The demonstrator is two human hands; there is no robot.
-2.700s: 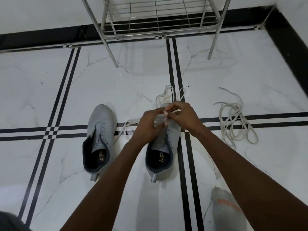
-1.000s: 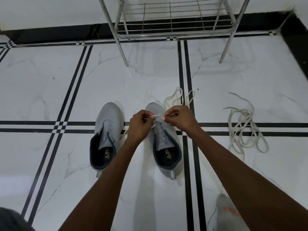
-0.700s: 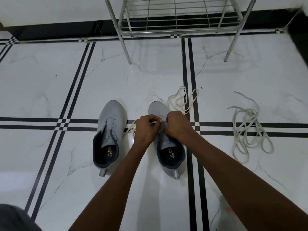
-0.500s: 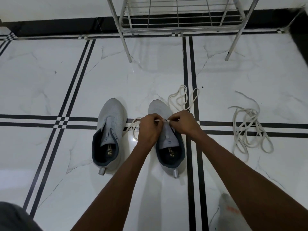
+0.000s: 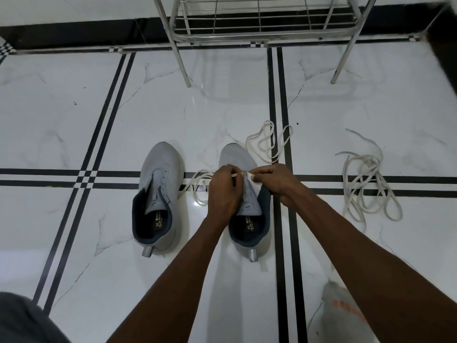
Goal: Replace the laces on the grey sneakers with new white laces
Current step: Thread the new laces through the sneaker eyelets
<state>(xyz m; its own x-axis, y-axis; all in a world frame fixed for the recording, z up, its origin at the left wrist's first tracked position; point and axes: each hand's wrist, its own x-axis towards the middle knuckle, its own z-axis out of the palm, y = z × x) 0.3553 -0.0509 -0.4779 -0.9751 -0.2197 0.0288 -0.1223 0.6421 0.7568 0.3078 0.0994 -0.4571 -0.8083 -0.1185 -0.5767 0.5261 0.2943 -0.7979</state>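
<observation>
Two grey sneakers stand side by side on the floor, toes away from me. The left sneaker [image 5: 160, 194] has no lace. Both my hands are over the front eyelets of the right sneaker [image 5: 247, 219]. My left hand [image 5: 223, 191] and my right hand [image 5: 274, 180] each pinch the white lace [image 5: 201, 188] where it crosses the shoe. Loose loops of that lace trail on the floor on both sides of the shoe, left of it and beyond its toe at the right.
A bundle of loose white laces [image 5: 368, 184] lies on the floor to the right. A metal wire rack [image 5: 262, 26] stands at the back against the wall. A foot in a grey sock [image 5: 343, 315] is at the lower right. The floor is white marble with black stripes.
My hands stayed on the right sneaker's front eyelets, working the white lace. They shifted slightly along the shoe, and the view moved a little.
</observation>
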